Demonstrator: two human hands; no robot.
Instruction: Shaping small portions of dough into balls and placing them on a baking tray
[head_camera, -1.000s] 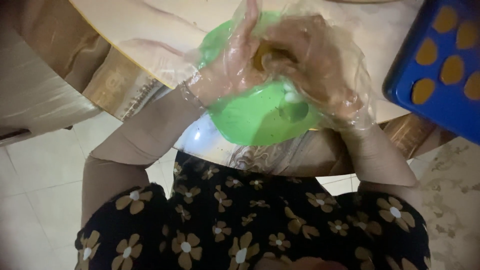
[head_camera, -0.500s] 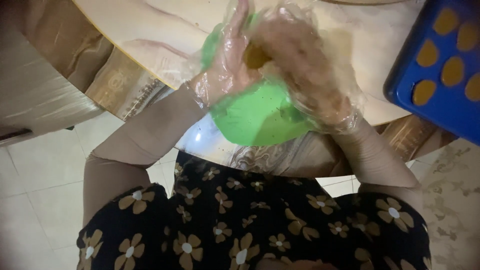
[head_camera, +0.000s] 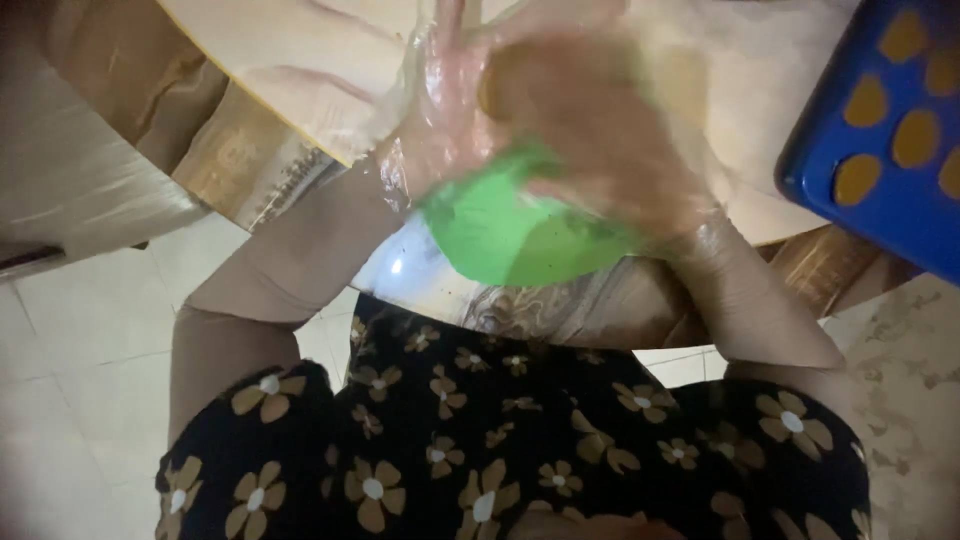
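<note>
Both gloved hands meet over a green bowl (head_camera: 520, 235) — left hand (head_camera: 450, 110) and right hand (head_camera: 600, 130) blurred, grip on the brownish lump (head_camera: 500, 90) impossible to tell — beside a blue tray (head_camera: 880, 150) on the table (head_camera: 300, 60).

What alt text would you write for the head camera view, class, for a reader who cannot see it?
Two hands in clear plastic gloves, left hand and blurred right hand, press together over a green bowl at a table edge. A blue tray of round tan pieces sits right.

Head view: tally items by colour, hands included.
Green bowl: 1
Blue tray of tan rounds: 1
Clear-gloved hands, left hand and right hand: 2
Total: 4
</note>
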